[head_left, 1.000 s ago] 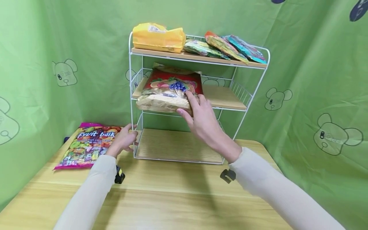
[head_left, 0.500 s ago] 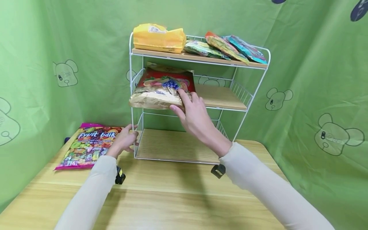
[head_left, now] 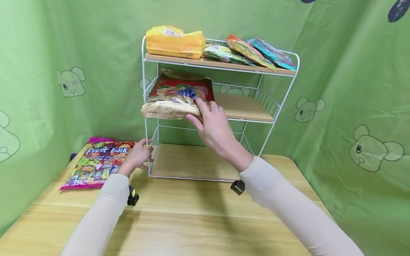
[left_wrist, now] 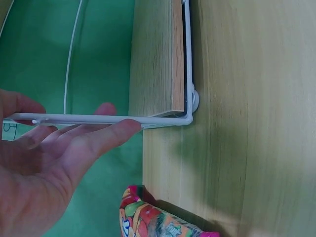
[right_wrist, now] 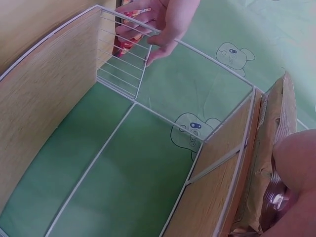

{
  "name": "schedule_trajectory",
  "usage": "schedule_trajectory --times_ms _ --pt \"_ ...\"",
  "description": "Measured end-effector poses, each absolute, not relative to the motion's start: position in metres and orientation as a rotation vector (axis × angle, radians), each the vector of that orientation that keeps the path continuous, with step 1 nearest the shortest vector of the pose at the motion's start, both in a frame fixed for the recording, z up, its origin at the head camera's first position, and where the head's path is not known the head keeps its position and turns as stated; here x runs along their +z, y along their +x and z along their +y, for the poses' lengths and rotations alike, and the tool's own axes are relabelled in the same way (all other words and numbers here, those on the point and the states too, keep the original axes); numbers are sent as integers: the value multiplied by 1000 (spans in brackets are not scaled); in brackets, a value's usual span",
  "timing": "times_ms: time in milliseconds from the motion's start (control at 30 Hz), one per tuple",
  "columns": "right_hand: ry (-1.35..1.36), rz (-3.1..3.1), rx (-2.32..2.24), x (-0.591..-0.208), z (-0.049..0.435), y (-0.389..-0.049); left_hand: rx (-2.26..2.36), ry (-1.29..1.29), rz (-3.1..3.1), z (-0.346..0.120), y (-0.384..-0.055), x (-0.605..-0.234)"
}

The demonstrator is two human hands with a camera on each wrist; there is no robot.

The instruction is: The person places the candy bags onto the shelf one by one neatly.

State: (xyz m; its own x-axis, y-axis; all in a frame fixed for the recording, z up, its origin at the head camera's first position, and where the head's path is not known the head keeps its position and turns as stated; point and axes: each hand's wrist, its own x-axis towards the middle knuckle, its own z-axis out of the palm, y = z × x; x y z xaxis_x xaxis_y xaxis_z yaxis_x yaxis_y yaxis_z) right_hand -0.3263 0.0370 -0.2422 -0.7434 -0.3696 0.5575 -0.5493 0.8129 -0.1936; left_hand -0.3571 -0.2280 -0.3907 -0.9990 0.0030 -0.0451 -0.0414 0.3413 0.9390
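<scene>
A white wire rack with wooden shelves [head_left: 192,161] stands on the table. On the left of its middle shelf lies a red-and-gold snack bag [head_left: 179,91] with fruit printed on it, its gold end jutting past the front edge. My right hand [head_left: 215,128] grips the bag's front right corner, fingers on top and thumb at the front. Low on the left side, my left hand [head_left: 138,156] holds the rack's front post [left_wrist: 163,120], with fingers and thumb on both sides of it in the left wrist view. The bag's underside shows in the right wrist view [right_wrist: 276,113].
A pink-edged fruit candy bag [head_left: 99,161] lies on the table left of the rack. The top shelf carries a yellow bag [head_left: 174,42] and several smaller packets [head_left: 251,51]. Green curtains [head_left: 352,89] hang behind and at both sides.
My right hand has moved left with the red-and-gold snack bag, which now lies against the left side of the middle shelf. My left hand stays on the rack's post.
</scene>
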Motion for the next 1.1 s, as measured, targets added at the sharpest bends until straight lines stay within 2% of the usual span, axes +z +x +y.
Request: schedule_trajectory --times_ms 467,1100 --pt "707 -2357 706 -254 45 -331 1799 -29 2538 -233 -356 -392" --pt "497 -2276 851 -270 117 -326 1777 -12 2547 -229 -356 -391"
